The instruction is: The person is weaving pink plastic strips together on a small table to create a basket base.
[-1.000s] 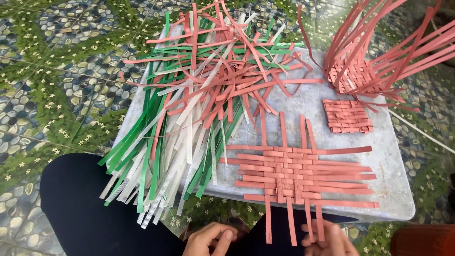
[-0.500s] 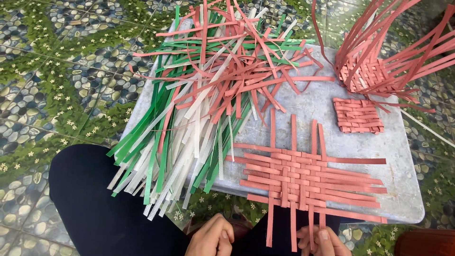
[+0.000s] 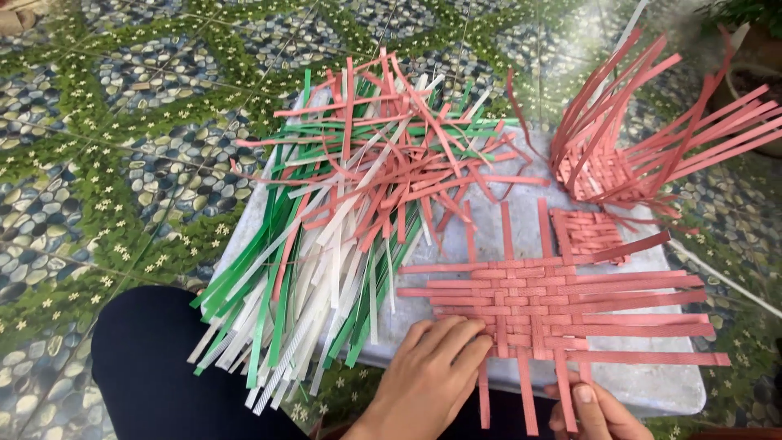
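A flat woven mat of pink strips (image 3: 554, 310) lies on a grey tray-like table (image 3: 505, 224), at its near right. My left hand (image 3: 428, 375) rests flat on the near left corner of the mat, fingers together and pointing up to the right. My right hand (image 3: 599, 411) is at the bottom edge, its thumb and fingers pinching the lower end of one vertical pink strip (image 3: 566, 387) of the mat. A loose pile of pink, green and white strips (image 3: 350, 212) covers the left half of the table.
A half-woven pink basket with upright loose strips (image 3: 643, 138) stands at the far right. A small woven pink square (image 3: 590, 232) lies just beyond the mat. My dark-clothed knee (image 3: 155, 367) is at the bottom left. Patterned pebble tiles (image 3: 106, 147) surround the table.
Both hands have come up from below the table edge. The left hand now lies on the mat and the right grips a strip end. The view has shifted closer.
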